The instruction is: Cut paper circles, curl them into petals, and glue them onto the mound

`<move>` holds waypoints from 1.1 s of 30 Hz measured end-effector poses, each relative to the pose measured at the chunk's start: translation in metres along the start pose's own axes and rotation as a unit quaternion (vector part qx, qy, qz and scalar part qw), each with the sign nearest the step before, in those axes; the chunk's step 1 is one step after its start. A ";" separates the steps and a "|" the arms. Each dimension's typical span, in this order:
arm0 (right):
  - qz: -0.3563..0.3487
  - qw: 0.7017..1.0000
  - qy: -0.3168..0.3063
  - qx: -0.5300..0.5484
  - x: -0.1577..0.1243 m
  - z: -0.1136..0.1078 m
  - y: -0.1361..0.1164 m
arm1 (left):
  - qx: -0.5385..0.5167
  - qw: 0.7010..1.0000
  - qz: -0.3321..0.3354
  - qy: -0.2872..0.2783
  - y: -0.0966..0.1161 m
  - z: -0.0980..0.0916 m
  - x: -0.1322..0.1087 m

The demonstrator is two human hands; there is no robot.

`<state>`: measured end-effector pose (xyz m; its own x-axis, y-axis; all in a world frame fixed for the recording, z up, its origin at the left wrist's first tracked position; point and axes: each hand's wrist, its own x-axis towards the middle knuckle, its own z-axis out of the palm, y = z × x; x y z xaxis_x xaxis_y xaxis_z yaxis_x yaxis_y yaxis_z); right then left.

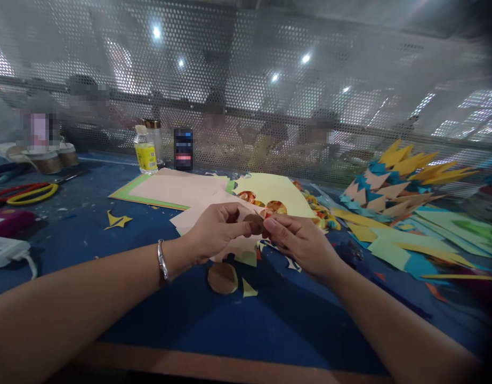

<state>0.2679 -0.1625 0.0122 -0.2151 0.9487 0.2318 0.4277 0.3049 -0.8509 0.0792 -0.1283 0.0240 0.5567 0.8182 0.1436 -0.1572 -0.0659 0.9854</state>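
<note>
My left hand [216, 232], with a silver bracelet [161, 260] at the wrist, pinches a small brown paper piece [254, 218] between thumb and fingers. Facing it, my right hand [304, 242] is closed with thumb and fingertips at the piece's right edge. Both hands hover over the blue table [182, 320], and the piece's full shape is partly covered by the fingers. Below them lie a brown round paper cutout [223, 278] and a pale yellow triangular scrap [249, 288]. Just beyond the fingers are shiny orange patterned rounds [276, 207].
Pink sheets [182, 186] and a pale yellow sheet [273, 189] lie ahead. Folded paper points [409, 165] and loose strips [393, 248] crowd the right. At left are scissors [33, 193] and a white charger [8, 252]. A bottle [145, 152] and phone [184, 149] stand before a perforated screen [238, 80].
</note>
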 end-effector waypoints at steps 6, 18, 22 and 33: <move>-0.007 1.000 -0.001 -0.007 0.001 0.000 -0.001 | -0.005 1.000 -0.016 -0.001 -0.002 0.000 0.000; 0.025 0.999 0.008 0.043 0.000 0.000 0.000 | 0.054 0.998 -0.008 0.033 -0.002 -0.003 0.001; 0.038 0.993 0.051 0.099 0.001 0.000 0.000 | 0.066 0.997 0.008 0.031 -0.001 -0.004 0.002; -0.014 0.999 0.040 0.031 0.000 0.005 -0.004 | 0.148 0.988 0.040 -0.003 -0.008 -0.003 0.001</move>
<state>0.2624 -0.1642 0.0130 -0.1544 0.9441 0.2913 0.3660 0.3285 -0.8707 0.0781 -0.1253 0.0161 0.5566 0.8005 0.2222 0.0446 -0.2959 0.9542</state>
